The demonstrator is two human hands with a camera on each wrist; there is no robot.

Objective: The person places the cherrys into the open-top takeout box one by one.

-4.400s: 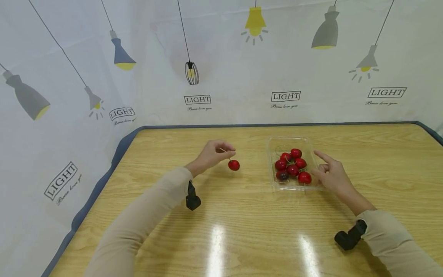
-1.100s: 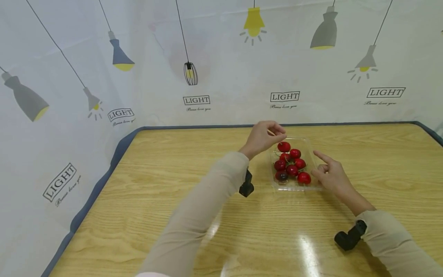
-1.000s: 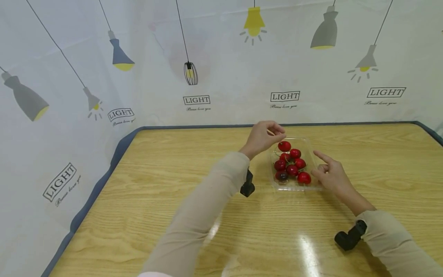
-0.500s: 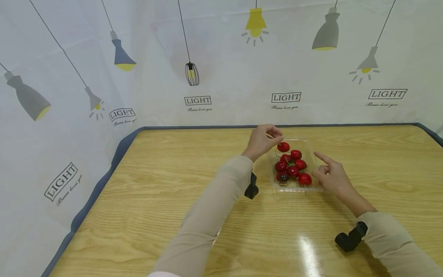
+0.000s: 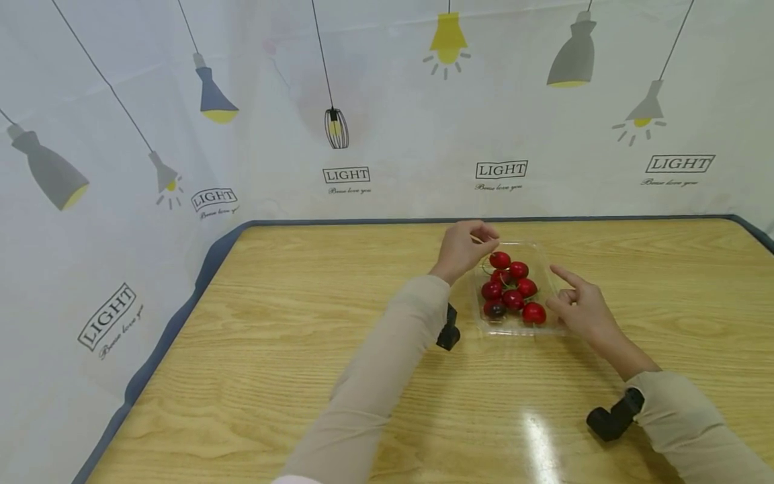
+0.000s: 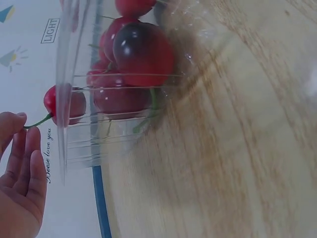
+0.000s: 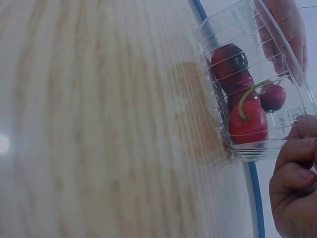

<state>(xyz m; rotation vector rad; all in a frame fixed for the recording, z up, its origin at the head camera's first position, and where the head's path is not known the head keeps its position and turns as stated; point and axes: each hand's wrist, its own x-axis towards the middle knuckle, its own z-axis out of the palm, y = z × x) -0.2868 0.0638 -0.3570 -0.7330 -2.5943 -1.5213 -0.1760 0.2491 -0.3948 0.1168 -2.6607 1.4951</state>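
My left hand (image 5: 462, 250) pinches a red cherry (image 5: 500, 260) by its green stem at the back left corner of a clear plastic box (image 5: 510, 333). In the left wrist view that cherry (image 6: 48, 100) hangs right at the box rim, partly seen through the wall. Several red and dark cherries (image 5: 512, 299) lie inside the box. On the box's right side, my right hand (image 5: 586, 312) grips the rim, with the index finger stretched out along it. The right wrist view shows other fingers (image 7: 292, 176) curled at the box's corner.
The box stands on a wooden table (image 5: 290, 349) with a blue back edge. Behind rises a white wall covering (image 5: 399, 134) printed with lamps and lettering. Black cameras (image 5: 449, 329) sit on both wrists.
My left hand has carried the cherry by its stem from over the table on the left to the box's back left corner, lowering it slightly lately. My right hand stays at the rim.
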